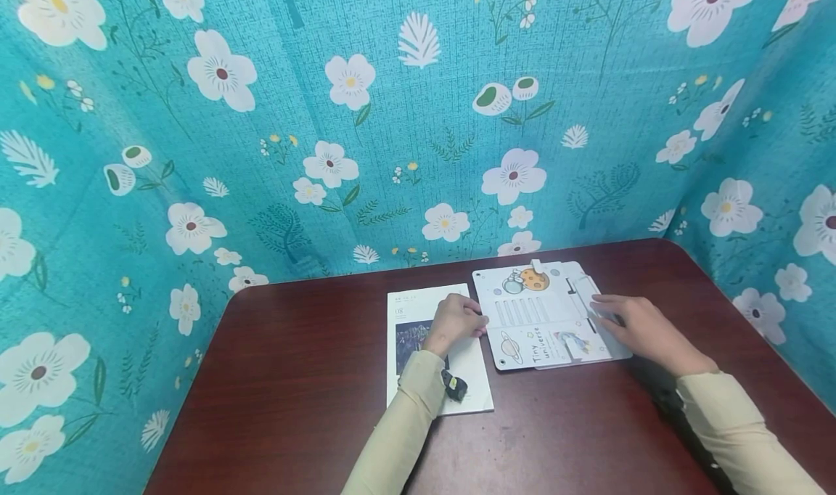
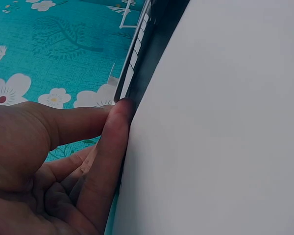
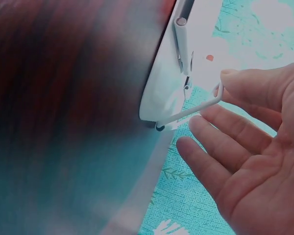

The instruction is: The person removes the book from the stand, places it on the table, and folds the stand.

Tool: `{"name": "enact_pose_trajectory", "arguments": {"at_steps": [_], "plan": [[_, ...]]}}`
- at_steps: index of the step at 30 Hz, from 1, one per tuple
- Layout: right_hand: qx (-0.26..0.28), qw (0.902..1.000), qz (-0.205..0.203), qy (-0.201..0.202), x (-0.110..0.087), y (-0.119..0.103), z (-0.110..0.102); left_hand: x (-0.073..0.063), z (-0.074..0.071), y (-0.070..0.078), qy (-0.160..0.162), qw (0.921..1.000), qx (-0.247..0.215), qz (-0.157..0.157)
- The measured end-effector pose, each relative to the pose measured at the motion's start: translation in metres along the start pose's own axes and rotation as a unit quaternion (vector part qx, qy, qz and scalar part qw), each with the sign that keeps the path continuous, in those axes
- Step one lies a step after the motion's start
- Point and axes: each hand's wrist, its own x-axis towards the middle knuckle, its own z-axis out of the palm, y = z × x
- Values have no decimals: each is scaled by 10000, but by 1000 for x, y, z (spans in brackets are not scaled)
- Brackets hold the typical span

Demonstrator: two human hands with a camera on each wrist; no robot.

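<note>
A white book stand printed with "Tiny universe", an astronaut and planets lies flat on the table. My left hand reaches over a thin white booklet to the stand's left edge. In the left wrist view, its thumb and index finger pinch a thin edge, and a broad white surface fills the right side. My right hand is at the stand's right side. In the right wrist view, its thumb and index finger pinch a bent white wire arm hinged at the stand's corner; the other fingers extend loosely.
The dark reddish-brown table has rounded back corners. A teal floral curtain surrounds its back and sides. The booklet lies close to the stand's left side. A small black device sits at my left wrist.
</note>
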Motion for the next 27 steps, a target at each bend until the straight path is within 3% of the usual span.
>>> {"name": "enact_pose_trajectory", "arguments": {"at_steps": [9, 27], "plan": [[-187, 9996, -191, -10, 0, -3, -1, 0, 0, 0, -29, 10000, 85, -24], [-166, 9985, 26, -520, 7, -4, 6, -2, -3, 4, -64, 9999, 98, 37]]}}
